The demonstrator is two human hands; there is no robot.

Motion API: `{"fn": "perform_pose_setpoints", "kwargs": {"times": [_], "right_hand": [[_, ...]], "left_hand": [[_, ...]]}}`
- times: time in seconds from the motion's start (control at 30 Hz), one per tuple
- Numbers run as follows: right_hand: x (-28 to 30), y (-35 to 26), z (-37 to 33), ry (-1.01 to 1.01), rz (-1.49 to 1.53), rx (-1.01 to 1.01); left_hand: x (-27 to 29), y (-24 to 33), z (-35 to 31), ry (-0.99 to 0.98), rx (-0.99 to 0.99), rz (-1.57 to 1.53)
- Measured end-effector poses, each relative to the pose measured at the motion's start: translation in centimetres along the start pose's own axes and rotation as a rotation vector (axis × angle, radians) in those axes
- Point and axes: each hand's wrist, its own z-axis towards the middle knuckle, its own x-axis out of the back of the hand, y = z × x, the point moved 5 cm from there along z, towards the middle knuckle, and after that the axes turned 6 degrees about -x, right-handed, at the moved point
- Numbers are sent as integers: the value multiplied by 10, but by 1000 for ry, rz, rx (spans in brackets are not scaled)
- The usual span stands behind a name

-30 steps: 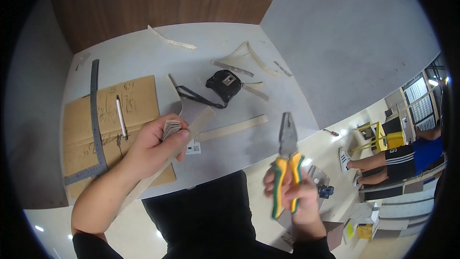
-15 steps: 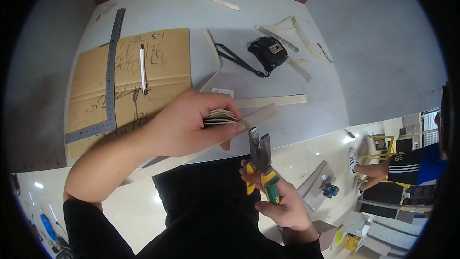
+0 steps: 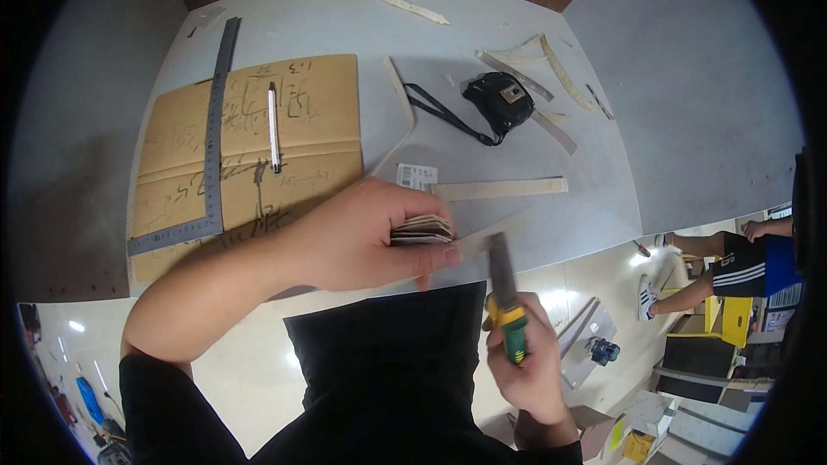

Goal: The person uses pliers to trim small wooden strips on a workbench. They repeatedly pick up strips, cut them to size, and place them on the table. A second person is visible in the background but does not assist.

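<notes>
My left hand (image 3: pixel 362 237) is closed around a folded stack of thin pale strips (image 3: pixel 422 230), above the front edge of the table. From between its thumb and fingers a thin, see-through-looking strip end (image 3: pixel 487 235) sticks out to the right. My right hand (image 3: pixel 527 366) grips a pair of pliers (image 3: pixel 502 271) with green and yellow handles, jaws pointing away from me. The jaws' tip is beside the strip end. Seen edge-on, the pliers do not show whether the jaws are apart or touching the strip.
Cardboard (image 3: pixel 336 120) lies at the left, bearing a metal square ruler (image 3: pixel 214 133) and a pen (image 3: pixel 274 129). A black tape measure (image 3: pixel 500 102), a pale strip (image 3: pixel 508 189), a label (image 3: pixel 416 176) and offcuts (image 3: pixel 564 73) lie beyond my hands. Side panels flank the table; another person (image 3: pixel 741 263) is at the right.
My right hand has moved right and turned the pliers edge-on, bringing their jaws up beside the strip end. My left hand, still holding the stack, sits slightly farther right in view.
</notes>
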Motion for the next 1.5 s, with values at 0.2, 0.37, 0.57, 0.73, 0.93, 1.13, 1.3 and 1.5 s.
{"fn": "perform_pose_setpoints", "kwargs": {"times": [0.2,0.37,0.57,0.73,0.93,1.13,1.3,1.5], "right_hand": [[2,3,3,-19,228,-109],[-8,-15,9,-240,151,-40],[-11,-34,14,-315,78,-2],[-12,-29,10,-320,235,-84],[-14,-19,5,-302,294,-111],[-14,-15,7,-230,252,-116],[-11,-16,12,-129,178,-29],[-16,-4,12,-75,383,-175]], "left_hand": [[4,-6,-1,-20,1,0],[1,-4,1,-59,-2,45],[-3,-1,-2,-68,-46,39],[-3,-1,-4,-53,-70,62],[-5,-3,-4,-73,-20,-16],[-6,-3,-4,-125,16,-83],[-7,0,-5,-117,-20,-45],[-14,2,-6,-109,-238,-61]]}}
